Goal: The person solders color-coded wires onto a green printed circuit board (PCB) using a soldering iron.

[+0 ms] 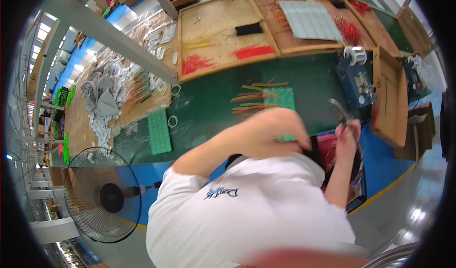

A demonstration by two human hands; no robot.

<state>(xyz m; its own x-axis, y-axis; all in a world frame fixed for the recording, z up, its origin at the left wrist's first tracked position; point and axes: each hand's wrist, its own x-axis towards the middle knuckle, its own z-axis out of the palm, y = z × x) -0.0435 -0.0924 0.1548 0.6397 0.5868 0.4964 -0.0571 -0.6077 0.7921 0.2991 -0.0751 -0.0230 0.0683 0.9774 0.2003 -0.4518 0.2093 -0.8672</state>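
Observation:
My right hand [348, 134] is raised at the right, its fingers closed round a slim metal tool [338, 109] with a curved silver end; the kind of tool I cannot make out. My left hand [287, 131] reaches across my body, blurred by motion, its fingers pointing down near a black item [311, 150] at the table's front edge. Whether it grips anything is hidden. Red packaged material [327, 151] lies between the two hands. Beyond the left hand, yellow, red and brown wires [249, 99] lie over and beside a green textured mat [286, 97].
Wooden trays [213, 71] of wires line the table's back. A blue machine [356, 80] with a spool and an open cardboard box [387, 99] stand right. Left are another green mat [159, 131], grey and white pieces [102, 94], a post [118, 42] and a fan [111, 196].

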